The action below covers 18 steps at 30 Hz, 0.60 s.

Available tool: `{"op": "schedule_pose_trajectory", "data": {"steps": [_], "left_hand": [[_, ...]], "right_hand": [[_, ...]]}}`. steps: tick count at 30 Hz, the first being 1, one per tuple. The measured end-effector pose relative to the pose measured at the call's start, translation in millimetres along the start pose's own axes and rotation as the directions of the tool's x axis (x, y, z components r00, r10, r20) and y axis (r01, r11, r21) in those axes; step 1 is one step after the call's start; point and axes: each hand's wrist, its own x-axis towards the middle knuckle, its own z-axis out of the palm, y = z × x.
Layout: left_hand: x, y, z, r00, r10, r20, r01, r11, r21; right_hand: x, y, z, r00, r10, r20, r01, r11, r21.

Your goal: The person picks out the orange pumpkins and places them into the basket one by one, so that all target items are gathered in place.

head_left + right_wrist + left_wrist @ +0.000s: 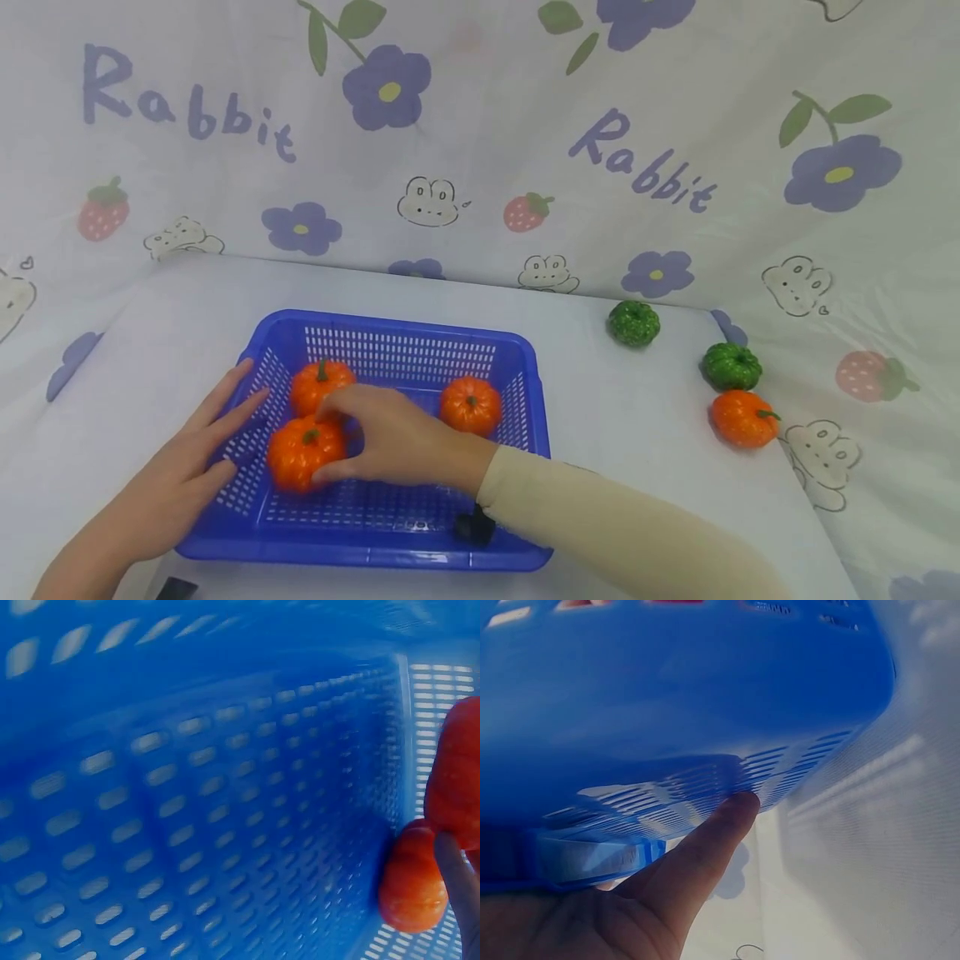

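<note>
right hand [390, 442] curled round orange pumpkin [303, 452], left hand [180, 475] spread on blue basket [420, 333], "rabbit" cloth [645, 167] behind

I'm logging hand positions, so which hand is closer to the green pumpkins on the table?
Right. The right hand is inside the blue basket, holding an orange pumpkin; the left hand rests on the basket's far-left wall, farther from the green pumpkins.
</note>
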Motion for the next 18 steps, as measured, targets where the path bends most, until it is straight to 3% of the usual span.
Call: {"op": "schedule_pose_trajectory", "data": {"steps": [4,12,18], "left_hand": [[0.1,-0.8,0.0,1.000,0.001,0.000,-0.001,1.000,-0.005],[1.2,-2.1,0.1,1.000,0.000,-0.001,0.000,1.000,-0.007],[0.1,-3.3,-0.1,1.000,-0.008,0.003,0.008,1.000,-0.002]], "right_hand": [[0.6,1.0,4.0,1.000,-0.007,0.017,0.007,1.000,0.001],[2.1,5.3,7.7,0.995,-0.020,0.093,0.011,0.995,0.102],[3.5,3.6,7.2,0.986,-0.022,0.162,0.005,0.995,0.103]]}}
